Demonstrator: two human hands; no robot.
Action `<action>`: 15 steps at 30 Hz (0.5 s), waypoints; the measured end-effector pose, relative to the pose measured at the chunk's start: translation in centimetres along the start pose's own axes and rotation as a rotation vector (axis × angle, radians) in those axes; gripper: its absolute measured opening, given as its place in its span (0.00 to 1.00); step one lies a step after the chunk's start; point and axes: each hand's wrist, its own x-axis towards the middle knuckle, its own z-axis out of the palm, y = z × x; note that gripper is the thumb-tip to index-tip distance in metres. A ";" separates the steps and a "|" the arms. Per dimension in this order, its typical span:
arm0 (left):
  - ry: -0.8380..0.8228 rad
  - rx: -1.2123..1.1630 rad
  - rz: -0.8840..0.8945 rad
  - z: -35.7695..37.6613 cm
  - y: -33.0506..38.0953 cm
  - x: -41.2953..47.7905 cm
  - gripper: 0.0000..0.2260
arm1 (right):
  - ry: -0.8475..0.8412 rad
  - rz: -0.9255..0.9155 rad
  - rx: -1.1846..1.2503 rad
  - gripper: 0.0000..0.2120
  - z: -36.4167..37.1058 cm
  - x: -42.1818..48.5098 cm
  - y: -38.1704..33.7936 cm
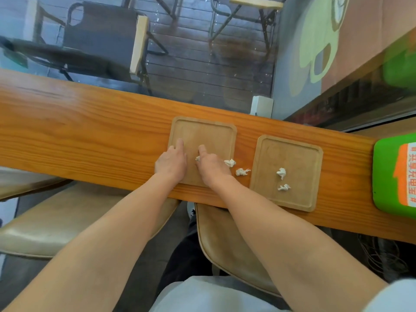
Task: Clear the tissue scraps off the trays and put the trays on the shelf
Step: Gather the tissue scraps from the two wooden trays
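Observation:
Two square wooden trays lie on an orange wooden counter. My left hand point(171, 162) rests flat on the left tray point(209, 131), fingers spread near its left rim. My right hand point(210, 166) is on the same tray, fingers curled, with a small white tissue scrap point(197, 158) at its thumb side. Another scrap point(230, 162) sits at that tray's right edge, and one scrap point(242, 172) lies on the counter between the trays. The right tray point(290, 147) carries two scraps, one point(281, 173) above the other point(284, 188).
The counter point(90, 131) runs left to right along a window. A green box with orange print point(396, 174) stands at the counter's right end. Tan padded chairs point(225, 244) sit below the counter's near edge. No shelf is in view.

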 end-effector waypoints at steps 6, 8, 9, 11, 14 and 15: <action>-0.025 -0.021 0.041 0.5 -0.6 -1.5 0.08 | -0.014 0.073 0.089 0.13 0.5 -1.7 0.6; -0.057 -0.027 0.045 0.6 -0.6 -2.2 0.08 | 0.001 0.074 0.125 0.07 0.3 -2.9 1.1; -0.075 -0.035 0.038 0.6 -0.6 -2.6 0.08 | 0.004 0.078 0.127 0.06 0.1 -3.4 1.4; -0.107 -0.057 0.023 0.7 -0.3 -3.5 0.08 | 0.004 0.099 0.123 0.06 -0.1 -4.5 2.2; -0.134 -0.091 0.024 0.9 0.6 -4.9 0.07 | -0.006 0.144 0.121 0.07 -0.6 -6.1 3.5; -0.144 -0.098 0.032 1.0 0.9 -5.3 0.06 | -0.014 0.158 0.106 0.09 -0.7 -6.5 4.0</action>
